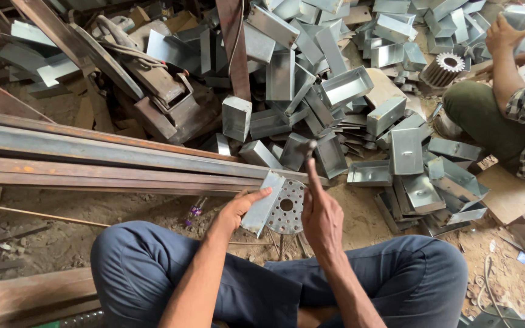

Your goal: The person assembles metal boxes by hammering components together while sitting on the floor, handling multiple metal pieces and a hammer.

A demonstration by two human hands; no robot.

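Note:
My left hand [237, 209] grips a grey sheet-metal box piece [263, 203], tilted and resting on a round perforated metal disc [286, 208] that stands on the ground between my knees. My right hand [321, 218] is closed on the handle of a hammer, and its head [308, 147] is raised above the disc. Both forearms reach out over my crossed legs in blue trousers [153, 267].
A large heap of folded metal boxes [335, 91] lies ahead and to the right. Long rusty steel bars [92, 158] run across the left. A seated person [518, 103] in a checked shirt works at the upper right, beside a toothed gear [445, 67].

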